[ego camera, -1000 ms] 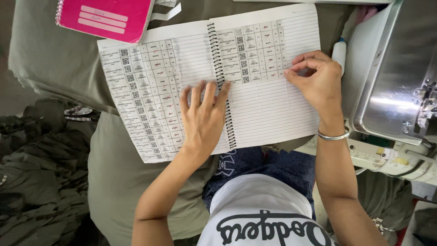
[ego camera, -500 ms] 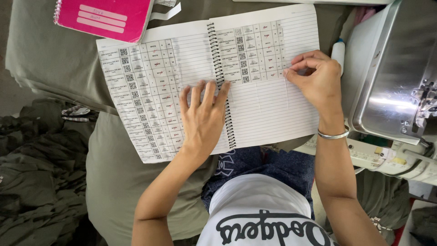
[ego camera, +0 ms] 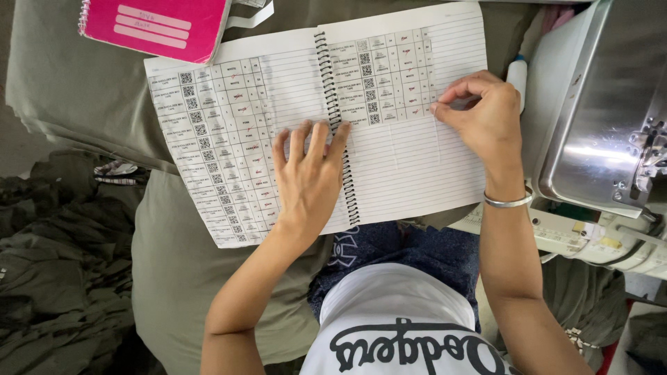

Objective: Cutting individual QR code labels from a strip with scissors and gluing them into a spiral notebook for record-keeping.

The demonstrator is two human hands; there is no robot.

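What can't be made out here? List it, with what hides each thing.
Head view only:
- Whatever the right hand pinches at the rows of small labels: hidden by its own fingertips.
- The spiral notebook page under the left hand: covered by the palm.
- The pink notebook: cut off by the top edge.
- The metal machine: cut off by the right edge.

sewing machine crowds right (metal), left open

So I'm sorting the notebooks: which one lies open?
The large white spiral notebook under both hands lies open, its lined pages showing; the pink notebook at top left is closed.
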